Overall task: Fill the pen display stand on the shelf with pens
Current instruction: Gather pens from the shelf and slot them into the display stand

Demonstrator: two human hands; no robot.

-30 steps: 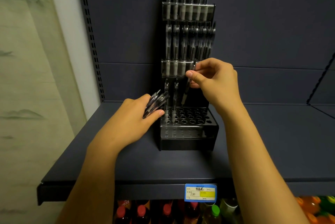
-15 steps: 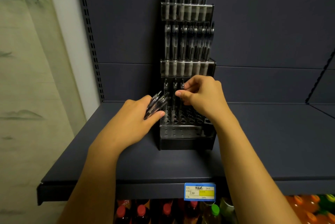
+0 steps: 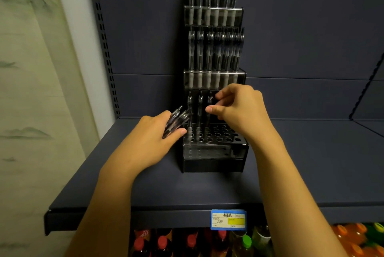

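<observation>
A tiered clear pen display stand [image 3: 215, 150] stands on the dark shelf [image 3: 311, 173] against the back panel. Its two upper tiers are packed with pens. In the bottom tier three pens [image 3: 200, 109] stand upright in the back row at the left; the other holes are bare. My left hand [image 3: 149, 142] grips a bundle of pens [image 3: 176, 120] just left of the stand. My right hand [image 3: 241, 109] hovers over the bottom tier, thumb and fingers apart beside the third pen, holding nothing that I can see.
A blue and yellow price tag [image 3: 228, 219] hangs on the shelf's front edge. Drink bottles [image 3: 193, 244] with red, green and orange caps stand on the level below. A perforated upright rail [image 3: 104, 48] and a pale wall lie to the left.
My right hand lowered a pen into the third hole of the back row and let go of it. My left hand stayed in place with its bundle.
</observation>
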